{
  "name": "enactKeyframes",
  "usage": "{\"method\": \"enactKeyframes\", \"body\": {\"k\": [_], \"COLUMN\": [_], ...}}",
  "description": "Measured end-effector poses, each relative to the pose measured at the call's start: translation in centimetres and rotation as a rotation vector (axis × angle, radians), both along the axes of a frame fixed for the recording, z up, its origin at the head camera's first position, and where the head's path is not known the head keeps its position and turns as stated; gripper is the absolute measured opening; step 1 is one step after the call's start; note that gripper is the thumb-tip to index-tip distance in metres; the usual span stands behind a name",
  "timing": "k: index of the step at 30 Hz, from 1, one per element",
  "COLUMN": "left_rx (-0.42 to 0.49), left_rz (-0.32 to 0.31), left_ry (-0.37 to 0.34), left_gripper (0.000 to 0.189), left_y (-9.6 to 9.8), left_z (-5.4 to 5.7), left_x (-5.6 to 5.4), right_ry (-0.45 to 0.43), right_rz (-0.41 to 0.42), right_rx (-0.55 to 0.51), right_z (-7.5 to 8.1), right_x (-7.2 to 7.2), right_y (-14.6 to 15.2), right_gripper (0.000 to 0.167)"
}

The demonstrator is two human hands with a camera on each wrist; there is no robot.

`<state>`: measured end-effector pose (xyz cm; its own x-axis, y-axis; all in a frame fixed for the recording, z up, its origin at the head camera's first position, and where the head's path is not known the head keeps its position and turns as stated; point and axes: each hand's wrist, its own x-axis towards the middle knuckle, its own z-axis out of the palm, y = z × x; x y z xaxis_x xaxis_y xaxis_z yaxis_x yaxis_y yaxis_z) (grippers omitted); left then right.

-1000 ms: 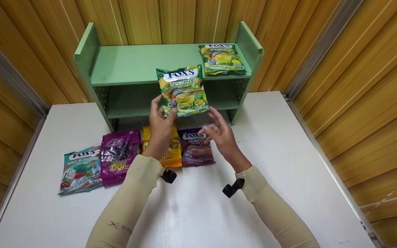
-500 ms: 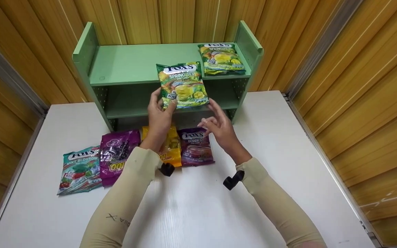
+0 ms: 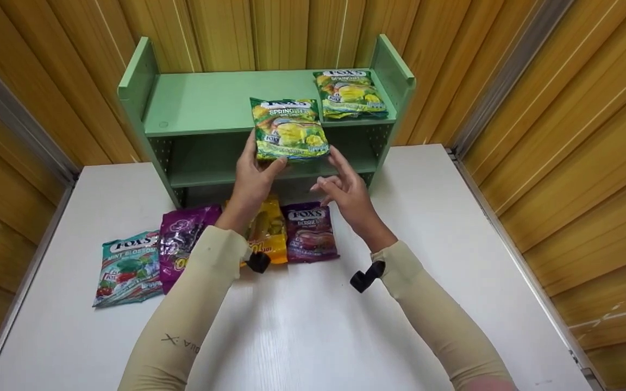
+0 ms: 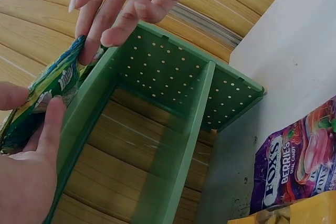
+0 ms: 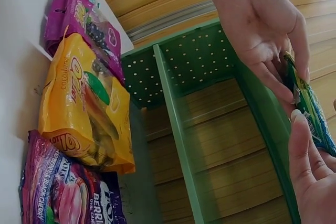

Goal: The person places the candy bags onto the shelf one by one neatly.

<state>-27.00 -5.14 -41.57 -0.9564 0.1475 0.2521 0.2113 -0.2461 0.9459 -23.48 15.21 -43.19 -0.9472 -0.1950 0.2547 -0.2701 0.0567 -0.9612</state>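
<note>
My left hand (image 3: 252, 182) grips the lower left of a green and yellow Fox's Spring Tea candy bag (image 3: 291, 130), thumb over its bottom edge. The bag is raised in front of the green shelf's (image 3: 204, 100) top board, overlapping its front edge in the head view. At the bag's lower right corner, my right hand (image 3: 348, 193) touches it with extended fingers. The left wrist view shows the held bag (image 4: 44, 95) edge-on between both hands. A second Spring Tea bag (image 3: 350, 95) lies on the top board's right end.
Lined up on the white table (image 3: 291, 336) before the shelf are a teal Mint Blossom bag (image 3: 128, 271), a purple candy bag (image 3: 182, 239), a yellow candy bag (image 3: 269, 233) and a Fox's Berries bag (image 3: 312, 233). Upright side panels (image 3: 395, 76) bound the shelf. Wood-look walls surround the table.
Both hands have moved forward and up in the view with the Spring Tea bag, nearer the top board. The bag has tipped flatter. Bags on the table and shelf have stayed put.
</note>
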Motion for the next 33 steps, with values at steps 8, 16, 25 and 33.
{"method": "enactKeyframes", "body": {"k": [8, 16, 25, 33], "left_rx": [-0.056, -0.035, 0.028, 0.031], "left_rz": [0.146, 0.307, 0.45, 0.544], "left_ry": [0.013, -0.014, 0.075, 0.121], "left_gripper": [0.083, 0.072, 0.059, 0.052], "left_y": [0.5, 1.5, 3.0, 3.7], "left_z": [-0.1, 0.0, -0.7, -0.9], "left_x": [0.1, 0.3, 0.5, 0.7], "right_ry": [-0.031, -0.018, 0.007, -0.022], "right_rz": [0.0, -0.048, -0.119, -0.065], "right_rx": [-0.038, -0.007, 0.11, 0.062], "right_z": [0.6, 1.4, 1.3, 1.5], "right_x": [-0.8, -1.1, 0.6, 0.4], "right_y": [-0.1, -0.5, -1.7, -2.0], "right_gripper": [0.071, 0.074, 0.075, 0.077]}}
